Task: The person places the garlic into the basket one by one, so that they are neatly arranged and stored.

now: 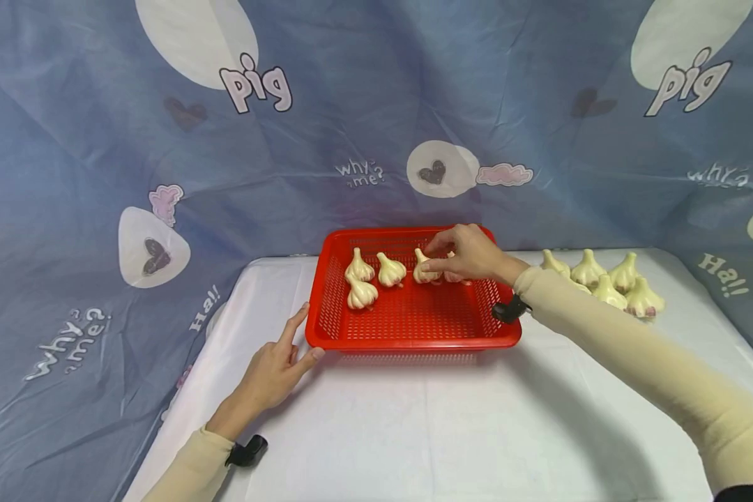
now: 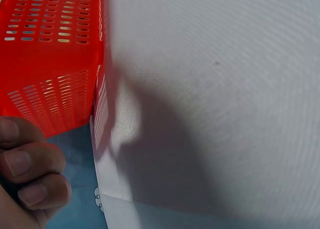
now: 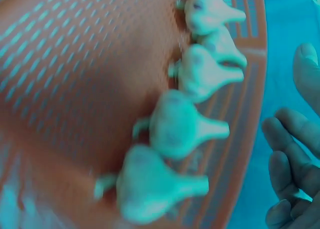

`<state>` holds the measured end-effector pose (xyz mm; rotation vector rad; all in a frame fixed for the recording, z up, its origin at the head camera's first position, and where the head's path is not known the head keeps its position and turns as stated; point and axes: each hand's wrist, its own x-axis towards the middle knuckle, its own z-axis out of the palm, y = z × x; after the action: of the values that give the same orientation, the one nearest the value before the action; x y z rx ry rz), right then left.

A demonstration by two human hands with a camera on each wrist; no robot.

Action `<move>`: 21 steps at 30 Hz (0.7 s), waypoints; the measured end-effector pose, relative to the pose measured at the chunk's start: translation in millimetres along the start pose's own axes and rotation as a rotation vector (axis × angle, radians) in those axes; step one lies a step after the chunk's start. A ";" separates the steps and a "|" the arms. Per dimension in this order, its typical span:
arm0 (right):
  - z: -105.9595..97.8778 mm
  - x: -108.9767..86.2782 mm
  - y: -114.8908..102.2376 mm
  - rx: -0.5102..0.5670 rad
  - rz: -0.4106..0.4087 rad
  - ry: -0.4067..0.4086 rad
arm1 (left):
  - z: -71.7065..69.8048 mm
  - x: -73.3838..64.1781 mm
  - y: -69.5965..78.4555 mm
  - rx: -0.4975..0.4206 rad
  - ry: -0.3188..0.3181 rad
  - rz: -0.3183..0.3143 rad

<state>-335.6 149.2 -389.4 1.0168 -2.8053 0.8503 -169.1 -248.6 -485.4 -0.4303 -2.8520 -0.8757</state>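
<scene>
Several garlic bulbs (image 1: 392,270) sit inside a red plastic basket (image 1: 408,344), most of them in a row along its back side. My right hand (image 1: 470,251) is over the back right of the basket, close to the bulbs there and partly covering one. In the right wrist view its thumb and fingers (image 3: 300,131) are parted, with nothing between them. At the basket's front left corner, my left hand (image 1: 272,373) touches the rim with index finger and thumb spread. Its other fingers (image 2: 42,159) are bent beside the perforated basket wall in the left wrist view.
More garlic bulbs (image 1: 609,293) stand in a group to the right of the basket. A white cloth (image 1: 376,432) covers the table. Behind it hangs a blue printed curtain (image 1: 326,125), close to the basket's back edge.
</scene>
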 end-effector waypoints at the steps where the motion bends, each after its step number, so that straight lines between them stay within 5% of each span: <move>1: -6.9 -6.0 4.9 -0.014 0.007 0.010 | 0.2 0.4 -0.1 0.001 -0.003 0.000; 11: -71.2 -67.0 52.2 -0.094 0.180 0.097 | 0.8 0.8 0.5 0.005 0.004 -0.011; 21: -92.7 -123.6 89.6 -0.138 0.294 0.072 | 1.2 -1.2 1.9 0.014 0.000 -0.018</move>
<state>-306.1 325.1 -380.4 0.5525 -2.9454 0.6843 -167.5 -246.7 -485.6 -0.4040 -2.8650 -0.8577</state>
